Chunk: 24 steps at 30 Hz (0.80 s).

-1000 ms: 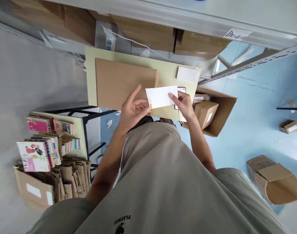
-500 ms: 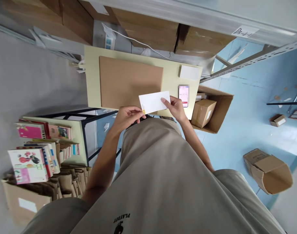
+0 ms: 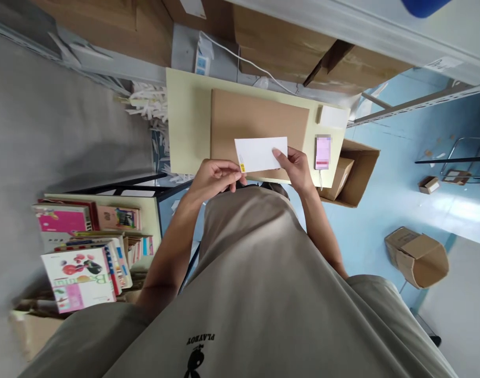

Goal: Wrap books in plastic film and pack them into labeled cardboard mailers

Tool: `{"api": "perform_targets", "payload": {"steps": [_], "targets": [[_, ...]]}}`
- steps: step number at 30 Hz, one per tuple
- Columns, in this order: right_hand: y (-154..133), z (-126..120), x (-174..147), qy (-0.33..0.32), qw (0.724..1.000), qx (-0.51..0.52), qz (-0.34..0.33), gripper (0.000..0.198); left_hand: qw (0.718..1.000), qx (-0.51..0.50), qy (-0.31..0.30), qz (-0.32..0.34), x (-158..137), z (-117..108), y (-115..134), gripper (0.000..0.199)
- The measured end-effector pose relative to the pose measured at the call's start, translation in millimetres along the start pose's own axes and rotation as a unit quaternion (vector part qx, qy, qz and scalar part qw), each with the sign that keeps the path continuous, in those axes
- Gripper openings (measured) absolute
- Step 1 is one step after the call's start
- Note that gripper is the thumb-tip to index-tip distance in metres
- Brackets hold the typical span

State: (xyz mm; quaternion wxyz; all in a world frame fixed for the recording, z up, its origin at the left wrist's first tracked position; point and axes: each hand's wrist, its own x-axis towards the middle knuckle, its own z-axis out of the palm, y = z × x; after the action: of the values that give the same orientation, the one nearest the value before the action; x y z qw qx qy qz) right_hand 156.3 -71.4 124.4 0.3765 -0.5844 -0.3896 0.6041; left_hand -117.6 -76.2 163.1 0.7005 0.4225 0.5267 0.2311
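A white rectangular card point(image 3: 259, 152), perhaps an envelope, is held nearly level between my hands, with a small yellow mark at its lower left corner. My right hand point(image 3: 297, 168) grips its right end, thumb on top and fingers underneath. The thumb and forefinger of my left hand point(image 3: 218, 178) close at the yellow-marked corner. Under and beyond the card lies a flat brown cardboard sheet point(image 3: 259, 113) on a pale yellow table point(image 3: 188, 121). To the right are a phone point(image 3: 323, 152) with a lit pink screen and a white stack point(image 3: 333, 116) that looks like similar cards.
An open carton point(image 3: 358, 178) with a smaller box stands right of the table. Books point(image 3: 78, 281) are piled on the left beside another pale tabletop. Large cardboard boxes point(image 3: 281, 44) and a power strip point(image 3: 202, 60) sit behind the table. Another open carton point(image 3: 418, 257) lies on the floor.
The view has shifted, so the table and phone appear further right. The card has turned slightly to lie straighter across. Both hands keep their places on it.
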Motion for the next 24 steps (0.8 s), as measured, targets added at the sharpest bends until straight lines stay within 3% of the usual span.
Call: {"api": "perform_targets", "payload": {"steps": [6, 11, 15, 18, 21, 24], "targets": [[-9.8, 47.4, -9.7, 0.013, 1.0, -0.024, -0.005, 0.069, 1.0, 0.011, -0.009, 0.019, -11.2, -47.9, -3.4, 0.043], [0.3, 78.6, -5.1, 0.034, 0.995, -0.098, 0.001, 0.078, 0.999, 0.01, -0.013, 0.05, -15.4, -73.1, -11.4, 0.044], [-4.2, 104.6, -13.5, 0.095, 0.97, -0.213, -0.069, 0.064, 0.996, 0.02, -0.013, 0.081, -19.2, -83.4, -16.4, 0.045], [-23.4, 123.4, -31.8, 0.046, 0.961, -0.241, -0.131, 0.05, 0.994, 0.05, -0.007, 0.092, -22.3, -88.8, -18.4, 0.042], [-41.1, 139.0, -46.0, -0.03, 0.958, -0.243, -0.152, 0.043, 0.991, 0.082, 0.003, 0.11, -24.6, -93.4, -20.0, 0.033], [-47.2, 149.7, -48.4, -0.048, 0.951, -0.257, -0.167, 0.033, 0.986, 0.099, 0.009, 0.133, -26.5, -97.9, -21.1, 0.026]]}}
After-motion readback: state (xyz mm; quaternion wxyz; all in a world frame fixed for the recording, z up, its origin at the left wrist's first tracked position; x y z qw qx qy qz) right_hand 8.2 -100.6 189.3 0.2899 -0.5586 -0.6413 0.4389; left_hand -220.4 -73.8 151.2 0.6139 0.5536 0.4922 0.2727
